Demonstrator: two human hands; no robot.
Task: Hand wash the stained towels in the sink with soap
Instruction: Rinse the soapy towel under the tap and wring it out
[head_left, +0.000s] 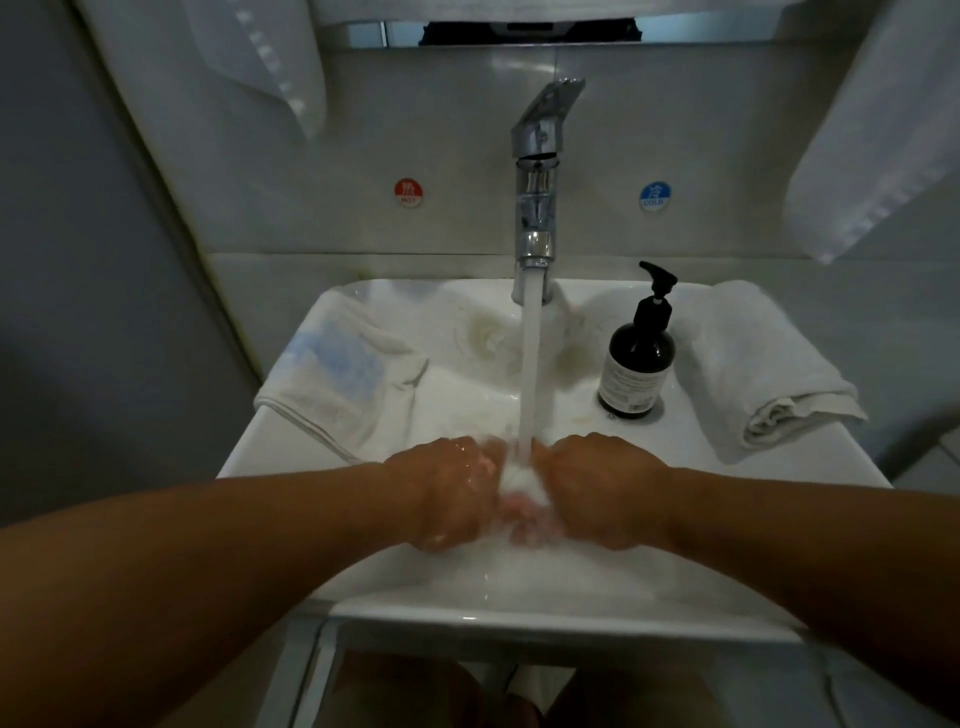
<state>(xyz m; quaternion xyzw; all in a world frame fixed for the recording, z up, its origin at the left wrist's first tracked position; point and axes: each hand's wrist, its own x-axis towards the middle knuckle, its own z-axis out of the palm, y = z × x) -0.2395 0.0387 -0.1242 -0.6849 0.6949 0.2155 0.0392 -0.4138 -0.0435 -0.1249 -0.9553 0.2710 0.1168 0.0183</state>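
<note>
Water runs from the chrome tap (535, 208) into the white sink (519, 613). Under the stream, my left hand (447, 493) and my right hand (602, 488) are closed on a small bunched white towel (522, 480), wet and foamy between them. A white towel with a blue stain (337, 364) lies over the sink's left rim. Another white towel with brownish stains (488, 338) lies in the back of the basin. A dark soap pump bottle (639, 358) stands on the right rim. A folded white towel (753, 364) rests at the far right.
Red hot (409, 192) and blue cold (654, 196) stickers sit on the wall beside the tap. White towels hang at the upper left (275, 57) and upper right (872, 135). A grey wall closes off the left side.
</note>
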